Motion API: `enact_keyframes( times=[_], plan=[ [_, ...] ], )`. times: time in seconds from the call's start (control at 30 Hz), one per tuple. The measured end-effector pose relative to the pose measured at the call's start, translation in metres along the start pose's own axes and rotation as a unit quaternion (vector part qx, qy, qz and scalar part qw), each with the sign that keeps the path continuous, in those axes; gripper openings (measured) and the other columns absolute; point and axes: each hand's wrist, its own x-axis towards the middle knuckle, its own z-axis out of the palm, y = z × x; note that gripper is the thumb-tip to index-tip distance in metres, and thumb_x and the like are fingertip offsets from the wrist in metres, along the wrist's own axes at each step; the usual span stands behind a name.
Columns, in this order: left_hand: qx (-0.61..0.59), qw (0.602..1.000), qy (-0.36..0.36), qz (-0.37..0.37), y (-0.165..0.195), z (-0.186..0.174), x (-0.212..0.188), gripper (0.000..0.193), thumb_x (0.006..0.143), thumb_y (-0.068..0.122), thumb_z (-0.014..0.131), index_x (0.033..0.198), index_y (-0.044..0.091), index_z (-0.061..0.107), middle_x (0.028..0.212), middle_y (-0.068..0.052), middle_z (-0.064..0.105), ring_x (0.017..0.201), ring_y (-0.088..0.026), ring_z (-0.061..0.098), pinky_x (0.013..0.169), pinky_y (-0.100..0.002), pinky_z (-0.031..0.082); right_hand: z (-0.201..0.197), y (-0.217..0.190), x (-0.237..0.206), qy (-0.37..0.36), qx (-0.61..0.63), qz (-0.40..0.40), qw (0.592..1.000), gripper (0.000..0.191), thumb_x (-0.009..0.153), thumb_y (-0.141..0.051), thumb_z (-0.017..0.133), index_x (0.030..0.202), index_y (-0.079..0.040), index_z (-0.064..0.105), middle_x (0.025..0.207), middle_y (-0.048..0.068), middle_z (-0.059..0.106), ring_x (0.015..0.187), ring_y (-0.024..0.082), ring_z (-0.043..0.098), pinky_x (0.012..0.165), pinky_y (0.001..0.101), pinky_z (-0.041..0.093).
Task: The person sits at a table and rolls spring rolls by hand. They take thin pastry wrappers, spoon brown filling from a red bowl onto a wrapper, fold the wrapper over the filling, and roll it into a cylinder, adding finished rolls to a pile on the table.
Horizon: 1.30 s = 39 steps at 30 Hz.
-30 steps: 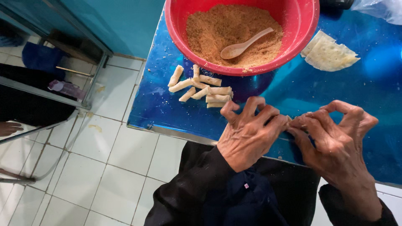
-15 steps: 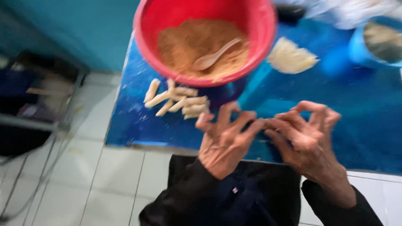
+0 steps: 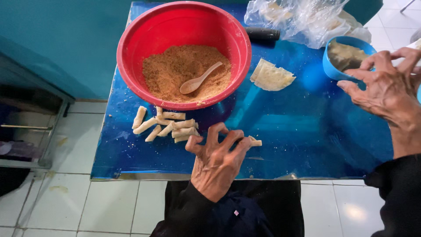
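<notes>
Head view: the hands have split apart — left hand [image 3: 215, 160], fingers spread, pins the fresh roll [image 3: 253, 141] on the counter [image 3: 307, 131], while the right hand [image 3: 386, 90], fingers loosely apart, has gone to the blue bowl [image 3: 333, 66] — so this roll looks about finished.

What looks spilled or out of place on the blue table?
Only small things: pale crumbs lie scattered on the blue table left of the finished rolls, and a few bits sit on the red bowl near its front rim. Nothing looks damaged or tipped.

Both bare hands, left hand [image 3: 217, 164] and right hand [image 3: 386, 90], emerge from long black sleeves [image 3: 394, 197].
</notes>
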Motion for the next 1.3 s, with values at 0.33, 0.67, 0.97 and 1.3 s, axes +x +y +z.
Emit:
enact_keyframes(
  times=[0.33,0.67,0.97,1.3],
  plan=[
    [-0.002,1.0,0.0,-0.001,-0.001,0.002,0.0,0.023,0.086,0.023,0.078,0.109,0.024,0.072,0.111,0.013,0.064,0.115,-0.016,0.052,0.092,-0.051,0.023,0.058,0.035,-0.002,0.012,0.046,-0.066,0.997,0.043,0.089,-0.062,0.079,0.112,-0.026,0.081,0.104,-0.004,0.059,0.113,0.012,0.05,0.113,0.0369,0.036],
    [0.006,1.0,-0.002,0.0,0.0,0.002,0.001,0.022,0.089,0.023,0.077,0.11,0.025,0.072,0.109,0.013,0.063,0.111,-0.015,0.051,0.091,-0.052,0.023,0.053,0.03,-0.012,0.009,0.15,0.024,0.988,0.038,0.086,-0.053,0.087,0.103,-0.019,0.08,0.107,0.004,0.06,0.096,0.015,0.059,0.094,0.0328,0.05],
    [0.005,1.0,0.002,0.0,0.0,0.001,-0.001,0.025,0.087,0.022,0.077,0.111,0.023,0.072,0.112,0.013,0.064,0.115,-0.015,0.052,0.092,-0.05,0.024,0.046,0.063,0.009,-0.175,0.474,0.068,0.86,0.036,0.081,-0.047,0.079,0.099,-0.017,0.075,0.094,0.006,0.069,0.087,0.015,0.066,0.081,0.0304,0.056],
    [0.005,1.0,0.004,0.0,0.002,0.001,0.002,0.023,0.086,0.021,0.078,0.108,0.023,0.071,0.11,0.013,0.064,0.113,-0.015,0.053,0.091,-0.05,0.025,0.046,0.042,-0.008,-0.027,0.107,-0.032,0.993,0.037,0.076,-0.033,0.095,0.106,-0.016,0.08,0.104,0.007,0.048,0.099,0.018,0.053,0.076,0.0302,0.047]
  ],
)
